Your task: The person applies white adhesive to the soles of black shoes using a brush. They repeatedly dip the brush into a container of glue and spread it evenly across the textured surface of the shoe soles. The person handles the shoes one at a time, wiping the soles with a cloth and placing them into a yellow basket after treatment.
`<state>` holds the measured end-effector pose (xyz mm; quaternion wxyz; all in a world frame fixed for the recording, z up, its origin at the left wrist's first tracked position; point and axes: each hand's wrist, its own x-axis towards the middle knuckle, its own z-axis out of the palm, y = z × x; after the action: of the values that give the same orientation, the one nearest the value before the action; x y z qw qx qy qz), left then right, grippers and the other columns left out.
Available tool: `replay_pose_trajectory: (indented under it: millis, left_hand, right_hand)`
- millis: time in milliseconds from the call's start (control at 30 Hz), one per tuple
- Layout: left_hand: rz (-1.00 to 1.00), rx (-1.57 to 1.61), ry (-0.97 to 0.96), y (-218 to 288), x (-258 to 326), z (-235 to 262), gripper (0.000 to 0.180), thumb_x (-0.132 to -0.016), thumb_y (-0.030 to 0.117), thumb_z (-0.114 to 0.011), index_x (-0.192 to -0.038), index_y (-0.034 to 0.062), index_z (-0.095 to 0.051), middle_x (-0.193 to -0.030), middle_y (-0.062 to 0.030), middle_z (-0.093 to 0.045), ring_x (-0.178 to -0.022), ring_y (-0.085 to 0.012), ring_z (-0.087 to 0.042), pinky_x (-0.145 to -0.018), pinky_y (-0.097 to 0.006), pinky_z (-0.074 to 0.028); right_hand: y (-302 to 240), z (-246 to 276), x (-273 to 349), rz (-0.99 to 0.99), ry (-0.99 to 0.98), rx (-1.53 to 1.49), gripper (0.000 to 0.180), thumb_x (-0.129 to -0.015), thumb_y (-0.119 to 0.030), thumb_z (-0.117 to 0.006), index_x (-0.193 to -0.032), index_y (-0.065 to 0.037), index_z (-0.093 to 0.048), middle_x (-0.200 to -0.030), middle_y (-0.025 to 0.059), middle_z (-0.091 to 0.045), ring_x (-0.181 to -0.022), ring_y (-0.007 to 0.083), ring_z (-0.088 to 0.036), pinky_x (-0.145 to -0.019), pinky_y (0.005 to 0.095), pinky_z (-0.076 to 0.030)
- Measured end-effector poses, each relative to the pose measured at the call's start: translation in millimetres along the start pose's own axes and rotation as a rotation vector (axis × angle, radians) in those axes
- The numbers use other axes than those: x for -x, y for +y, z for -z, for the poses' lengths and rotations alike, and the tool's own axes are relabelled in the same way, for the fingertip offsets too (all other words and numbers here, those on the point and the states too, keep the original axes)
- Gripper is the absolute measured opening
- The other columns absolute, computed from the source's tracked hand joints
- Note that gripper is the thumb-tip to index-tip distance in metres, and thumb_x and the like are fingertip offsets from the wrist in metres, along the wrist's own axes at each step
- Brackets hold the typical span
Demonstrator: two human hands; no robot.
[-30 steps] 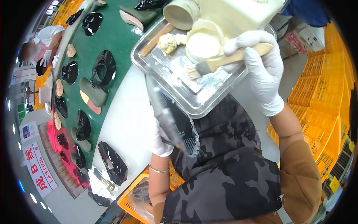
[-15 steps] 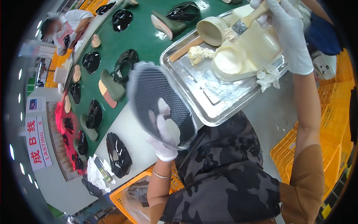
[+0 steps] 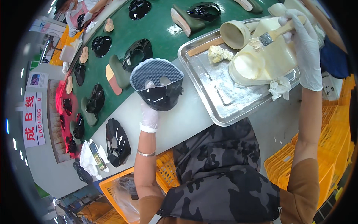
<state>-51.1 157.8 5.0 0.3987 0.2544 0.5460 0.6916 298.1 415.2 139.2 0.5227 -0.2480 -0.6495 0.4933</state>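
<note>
My gloved left hand grips a glossy black shoe upper above the white table edge. Some fingers are inside it, against the grey mesh lining. In my gloved right hand is a flat paintbrush, held by its wooden handle. Its bristles hang over a cup of white paste, apart from the upper. That cup stands in a metal tray, next to a tipped beige cup, a yellowish crusted lump, a wooden strip and a crumpled tissue.
Black uppers, green shoe lasts and insoles cover the green surface. A tool on white paper lies at the table's left. Orange crates stand right and below. A co-worker works at the far left.
The upper has turned so its glossy black outside shows below the lining, and my left hand has moved slightly left and up. The brush stays by the paste cup; the view has shifted.
</note>
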Motion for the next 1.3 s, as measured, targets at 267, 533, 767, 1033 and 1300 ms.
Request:
replay_pose_trajectory:
  millis: [267, 533, 767, 1033, 1300]
  left_hand:
    - [0.223, -0.56, -0.082, 39.4, 40.4, 35.1, 0.031, -0.075, -0.003, -0.056, -0.106, -0.0062, -0.053, -0.08, -0.0032, -0.06, -0.07, -0.0081, -0.055, -0.064, -0.021, -0.046]
    - [-0.33, -0.956, 0.209, 86.0, 114.3, 102.6, 0.029, -0.084, -0.006, -0.05, -0.113, -0.0025, -0.054, -0.097, -0.0078, -0.061, -0.09, -0.0131, -0.058, -0.081, -0.024, -0.046]
    - [-0.103, -1.843, 0.009, 126.6, 142.2, 167.2, 0.064, -0.066, -0.008, -0.052, -0.127, 0.0104, -0.045, -0.099, -0.016, -0.059, -0.098, -0.0374, -0.052, -0.09, -0.039, -0.041]
    - [-0.074, -1.769, 0.219, 110.9, 127.9, 188.0, 0.05, -0.071, 0.0, -0.052, -0.12, 0.0122, -0.052, -0.093, -0.0147, -0.061, -0.093, -0.0311, -0.055, -0.074, -0.037, -0.046]
    - [-0.293, -0.527, 0.069, 144.0, 142.4, 56.6, 0.026, -0.082, -0.003, -0.055, -0.108, -0.0033, -0.055, -0.09, -0.0173, -0.063, -0.052, -0.0094, -0.05, -0.054, -0.023, -0.046]
  right_hand:
    - [1.1, 6.6, -0.2, 0.07, -0.068, 0.022, 0.023, -0.094, -0.014, -0.047, -0.111, 0.001, -0.054, -0.095, 0.0076, -0.061, -0.082, 0.0075, -0.059, -0.067, 0.0184, -0.045]
    - [19.5, 31.7, -7.6, 0.008, 0.041, 0.075, 0.03, -0.094, -0.015, -0.048, -0.118, 0.002, -0.052, -0.109, 0.0098, -0.058, -0.093, 0.0116, -0.055, -0.073, 0.0205, -0.042]
    - [21.7, 34.0, -12.5, 0.065, -0.041, 0.098, 0.03, -0.094, -0.015, -0.047, -0.118, 0.002, -0.052, -0.108, 0.0125, -0.058, -0.087, 0.0104, -0.054, -0.072, 0.0208, -0.042]
    - [2.4, -2.1, 18.9, 0.148, 0.021, -0.015, 0.024, -0.094, -0.013, -0.047, -0.112, 0.001, -0.055, -0.098, 0.0076, -0.059, -0.073, 0.0085, -0.055, -0.065, 0.0196, -0.044]
    - [-0.6, -71.9, 91.2, 0.253, -0.089, 0.452, 0.013, -0.085, -0.003, -0.058, -0.097, 0.001, -0.057, -0.091, 0.0061, -0.064, -0.082, 0.0127, -0.061, -0.073, 0.0249, -0.05]
